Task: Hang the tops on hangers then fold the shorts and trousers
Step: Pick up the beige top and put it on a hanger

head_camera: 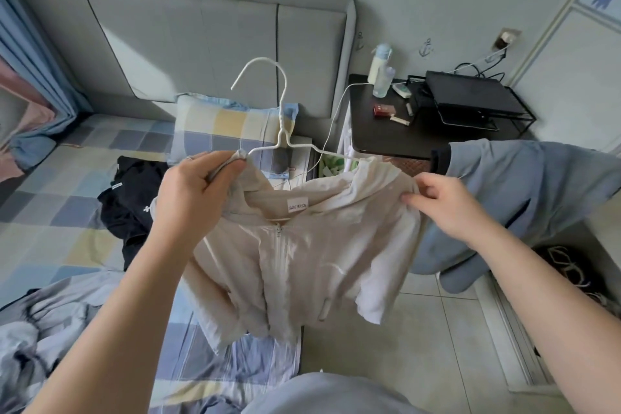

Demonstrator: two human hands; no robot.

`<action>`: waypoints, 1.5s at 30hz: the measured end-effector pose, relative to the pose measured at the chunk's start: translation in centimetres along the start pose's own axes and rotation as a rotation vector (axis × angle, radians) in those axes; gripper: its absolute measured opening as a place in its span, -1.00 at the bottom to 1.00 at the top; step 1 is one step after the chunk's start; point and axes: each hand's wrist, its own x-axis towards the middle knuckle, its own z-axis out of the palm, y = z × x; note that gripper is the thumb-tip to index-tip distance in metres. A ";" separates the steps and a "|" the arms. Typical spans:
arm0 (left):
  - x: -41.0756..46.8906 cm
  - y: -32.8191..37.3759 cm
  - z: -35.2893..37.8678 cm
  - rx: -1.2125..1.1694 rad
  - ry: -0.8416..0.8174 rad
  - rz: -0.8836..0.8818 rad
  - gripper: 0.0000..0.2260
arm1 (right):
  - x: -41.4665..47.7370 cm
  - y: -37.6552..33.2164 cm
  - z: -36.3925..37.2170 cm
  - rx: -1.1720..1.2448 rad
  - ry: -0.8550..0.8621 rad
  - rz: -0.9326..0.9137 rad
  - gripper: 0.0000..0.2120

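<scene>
A cream zip-up hooded jacket [302,255] hangs in the air in front of me, draped over a white wire hanger [280,131] whose hook points up. My left hand [198,191] pinches the jacket's left shoulder at the hanger's left arm. My right hand [443,205] grips the jacket's right shoulder. The hanger's right end is hidden inside the fabric. A black garment [134,208] lies on the bed behind my left hand. A blue-grey garment [504,191] hangs at the right, behind my right hand.
The bed [67,178] with a checked sheet and a pillow [232,124] fills the left side. A crumpled blue-grey cloth [43,329] lies at the near left. A dark bedside table [403,131] holds a bottle, small boxes and a black rack. Tiled floor is at the lower right.
</scene>
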 end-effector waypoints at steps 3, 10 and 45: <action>-0.1 0.1 -0.1 0.002 -0.012 0.024 -0.89 | 0.2 -0.8 0.6 -0.065 -0.043 -0.064 -0.70; -1.1 1.4 1.6 0.068 -0.075 0.067 -0.89 | -0.6 -3.2 3.2 -0.090 -0.106 -0.201 -0.59; -0.5 29.1 40.7 -0.205 -0.693 0.307 -0.53 | -20.7 22.1 -28.2 0.312 0.510 0.246 -0.61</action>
